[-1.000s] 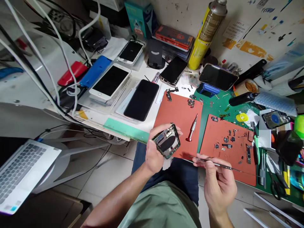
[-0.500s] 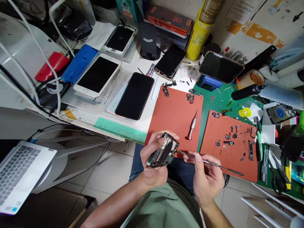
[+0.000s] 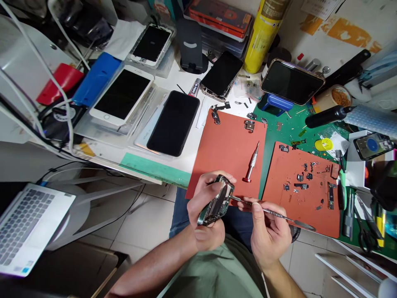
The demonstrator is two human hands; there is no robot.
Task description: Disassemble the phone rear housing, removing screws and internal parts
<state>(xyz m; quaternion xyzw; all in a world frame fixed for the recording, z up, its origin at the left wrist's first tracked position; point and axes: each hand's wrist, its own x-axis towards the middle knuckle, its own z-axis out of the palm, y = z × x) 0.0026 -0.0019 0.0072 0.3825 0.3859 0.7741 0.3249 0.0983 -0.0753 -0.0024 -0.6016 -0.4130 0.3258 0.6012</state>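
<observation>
An opened phone frame [image 3: 217,203] with its inner parts showing is held up in my left hand [image 3: 207,219], the fingers wrapped round its edges. My right hand [image 3: 269,231] pinches a thin metal tool [image 3: 273,213]. The tool's narrow tip meets the right edge of the phone frame, and its flat blade end points to the right. Behind my hands, a small screwdriver [image 3: 253,162] with a red end lies on the left red mat [image 3: 220,149]. Several small phone parts are spread over the right red mat [image 3: 285,207].
A black phone [image 3: 174,123] and a white phone [image 3: 123,96] lie at the left of the desk. Further back stand a black stand [image 3: 190,45], a yellow can [image 3: 262,37] and a propped phone [image 3: 293,82]. Scissors [image 3: 367,236] lie at the right; a laptop [image 3: 26,227] is lower left.
My left hand and the phone frame have shifted slightly right and down, with the frame tilted more steeply. My right hand has moved slightly left. The view has shifted a little.
</observation>
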